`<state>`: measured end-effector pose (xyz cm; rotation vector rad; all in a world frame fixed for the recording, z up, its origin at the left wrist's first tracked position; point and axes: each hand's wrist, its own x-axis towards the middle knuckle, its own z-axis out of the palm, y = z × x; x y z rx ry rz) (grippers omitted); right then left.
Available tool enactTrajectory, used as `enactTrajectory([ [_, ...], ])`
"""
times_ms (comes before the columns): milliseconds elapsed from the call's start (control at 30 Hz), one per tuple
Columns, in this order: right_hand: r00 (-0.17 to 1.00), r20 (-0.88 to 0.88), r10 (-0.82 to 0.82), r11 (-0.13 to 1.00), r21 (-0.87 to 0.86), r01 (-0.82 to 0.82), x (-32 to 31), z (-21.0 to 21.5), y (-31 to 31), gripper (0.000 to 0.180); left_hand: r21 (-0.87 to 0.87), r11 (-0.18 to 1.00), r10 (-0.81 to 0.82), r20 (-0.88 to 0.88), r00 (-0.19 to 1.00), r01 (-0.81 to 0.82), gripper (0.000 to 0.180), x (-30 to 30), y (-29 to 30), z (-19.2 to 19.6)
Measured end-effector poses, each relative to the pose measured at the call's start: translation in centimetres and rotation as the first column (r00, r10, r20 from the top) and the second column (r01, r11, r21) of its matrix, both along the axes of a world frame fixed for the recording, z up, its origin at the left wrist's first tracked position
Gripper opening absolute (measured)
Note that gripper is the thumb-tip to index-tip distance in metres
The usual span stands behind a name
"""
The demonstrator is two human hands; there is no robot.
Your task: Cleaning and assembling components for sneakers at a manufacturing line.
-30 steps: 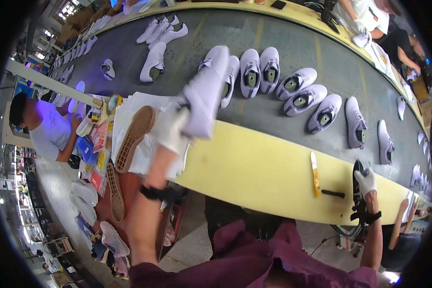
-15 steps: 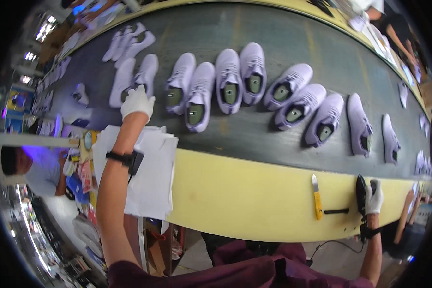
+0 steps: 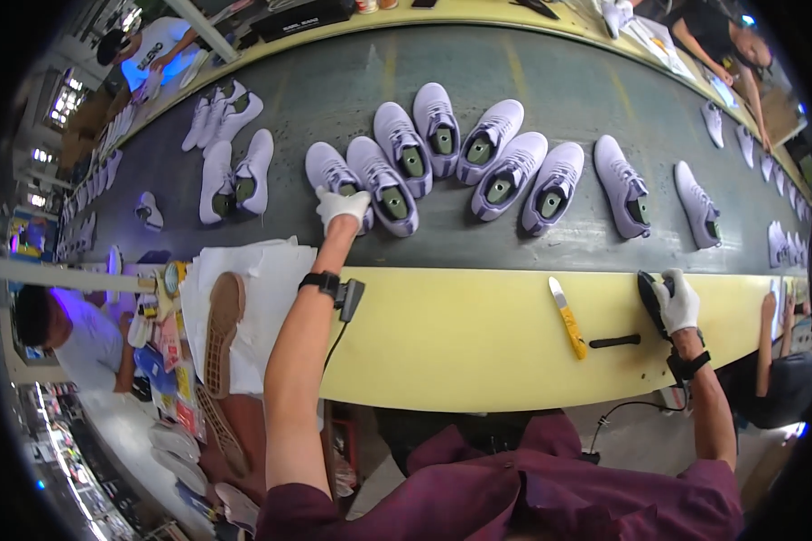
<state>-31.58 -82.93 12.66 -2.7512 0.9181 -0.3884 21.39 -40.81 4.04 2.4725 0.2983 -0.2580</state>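
Observation:
My left hand (image 3: 344, 209), in a white glove, has its fingers closed at the heel of a lilac lace-up shoe (image 3: 327, 165), the leftmost of a clustered row. Its glove hides part of the heel. Close beside it stands another lilac shoe (image 3: 381, 191) with a dark green insole showing. My gloved right hand (image 3: 681, 302) grips a black, elongated object (image 3: 648, 296) above the yellow table edge; its kind is unclear. To the left of that hand lie a knife with a yellow handle (image 3: 568, 326) and a short black bar-like tool (image 3: 614, 341).
Shoes stand on a dark conveyor belt (image 3: 307, 99), with a separate lilac pair (image 3: 235, 185) farther left. White paper sheets (image 3: 284, 270) and a brown sole (image 3: 226, 311) lie at left on the yellow ledge (image 3: 442, 338). Other people sit across the belt and at the left.
My left hand has moved right, from the separate pair to the leftmost shoe of the row. The brown sole on the papers has come into sight. My right hand keeps the black object.

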Motion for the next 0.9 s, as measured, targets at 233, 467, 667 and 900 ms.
enactTrajectory([
  [233,0.998,0.025,0.055,0.998,0.012,-0.055,-0.7,-1.6,-1.6,0.023,-0.835,0.075,-0.215,-0.548,0.809,-0.545,0.066,-10.1,6.7,6.0],
  [467,0.998,0.005,0.07,0.997,-0.015,-0.07,-1.0,-2.3,-3.7,0.03,-0.931,-0.136,-0.457,-0.244,0.855,-0.339,0.079,-27.3,11.1,8.8],
  [667,0.996,-0.009,0.093,0.995,-0.033,-0.093,-0.6,-2.0,-3.6,0.033,-0.938,-0.179,-0.484,-0.178,0.857,-0.296,0.085,-34.5,11.7,8.7],
  [900,0.995,0.005,0.095,0.988,0.122,-0.095,-2.3,-1.8,-5.3,0.04,-0.951,0.169,-0.274,-0.298,0.914,-0.26,0.067,-37.6,9.6,6.2],
])
